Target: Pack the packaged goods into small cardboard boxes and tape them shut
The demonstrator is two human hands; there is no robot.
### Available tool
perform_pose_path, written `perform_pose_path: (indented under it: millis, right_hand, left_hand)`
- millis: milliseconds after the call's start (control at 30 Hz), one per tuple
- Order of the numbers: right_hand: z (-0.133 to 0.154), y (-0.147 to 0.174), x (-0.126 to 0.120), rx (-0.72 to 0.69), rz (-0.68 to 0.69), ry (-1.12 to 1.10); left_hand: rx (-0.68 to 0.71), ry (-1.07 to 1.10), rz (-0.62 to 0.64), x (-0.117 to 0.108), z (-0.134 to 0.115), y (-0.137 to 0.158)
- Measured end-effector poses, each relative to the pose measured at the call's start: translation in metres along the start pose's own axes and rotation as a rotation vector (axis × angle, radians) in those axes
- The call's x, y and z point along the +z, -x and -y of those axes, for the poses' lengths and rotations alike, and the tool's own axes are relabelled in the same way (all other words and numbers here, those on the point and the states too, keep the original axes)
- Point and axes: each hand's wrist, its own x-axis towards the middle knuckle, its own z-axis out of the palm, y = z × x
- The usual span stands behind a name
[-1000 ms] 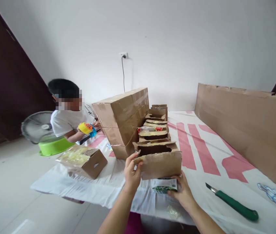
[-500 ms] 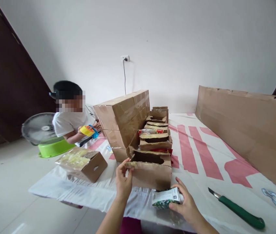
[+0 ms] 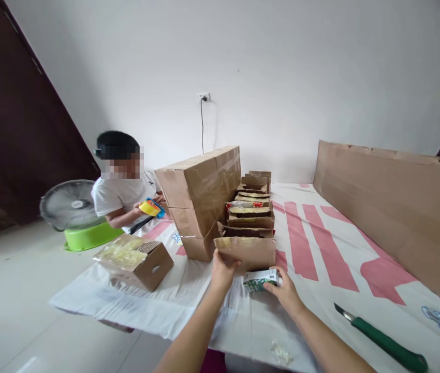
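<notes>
My left hand [image 3: 223,272] grips the lower left edge of the nearest open-topped cardboard box [image 3: 248,253], its thumb against the front face and the other fingers partly hidden. In my right hand [image 3: 287,295] is a small white-and-green carton [image 3: 259,280], lying on its side just in front of that box. Behind the box, more open cardboard boxes [image 3: 251,221] stand in a row, with a shiny red-and-clear wrapper [image 3: 239,205] among them. A tall taped cardboard block [image 3: 192,202] stands along the row's left side.
A green-handled cutter [image 3: 386,339] lies at the right with its blade out. A taped carton box [image 3: 154,265] sits at the table's left edge. A long cardboard panel [image 3: 383,202] stands at the right. Beyond the left edge, a person [image 3: 117,194] holds a yellow tape roll [image 3: 150,208].
The nearest box has moved back against the row, its opening narrowing. My left hand has shifted from its top corner to its lower left edge. The carton has moved forward with my right hand.
</notes>
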Motion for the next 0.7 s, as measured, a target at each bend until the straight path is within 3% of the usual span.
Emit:
perform_pose_path:
  millis: [367, 700]
  right_hand:
    - [-0.009, -0.037, 0.011, 0.055, -0.146, 0.417]
    - [0.001, -0.046, 0.047, 0.106, -0.114, 0.61]
  left_hand:
    - [-0.047, -0.143, 0.008, 0.021, 0.001, -0.033]
    - [-0.112, -0.181, 0.044, 0.027, 0.016, -0.039]
